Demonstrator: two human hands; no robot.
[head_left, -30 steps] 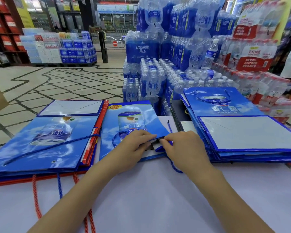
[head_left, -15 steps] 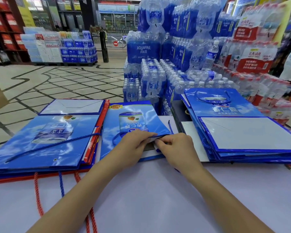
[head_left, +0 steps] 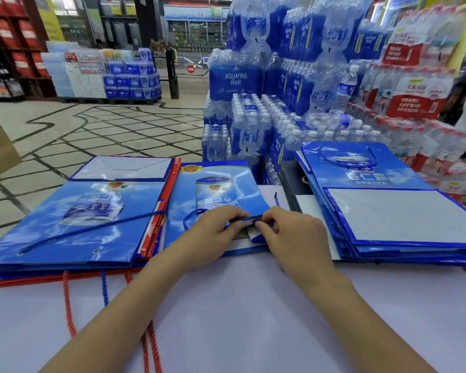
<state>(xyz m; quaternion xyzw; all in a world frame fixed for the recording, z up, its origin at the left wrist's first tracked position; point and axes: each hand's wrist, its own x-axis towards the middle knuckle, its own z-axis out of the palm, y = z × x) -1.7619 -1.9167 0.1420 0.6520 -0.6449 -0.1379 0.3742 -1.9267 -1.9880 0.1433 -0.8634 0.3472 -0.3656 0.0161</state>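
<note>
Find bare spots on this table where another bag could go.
The table is bare along its near edge: between the forearms, and right of the right hand, before the right bag stack. Crowded: the far half, with left bag stack, middle gift bag pinched by the left hand; orange rope handles cross near left.

White bench (head_left: 253, 324) fills the lower frame. Flat on it lie a left stack (head_left: 65, 232) of blue and red bags, a single blue bag (head_left: 215, 184) at centre, and a right stack (head_left: 388, 214) of blue bags. Red cords (head_left: 67, 305) trail across its lower left.
</note>
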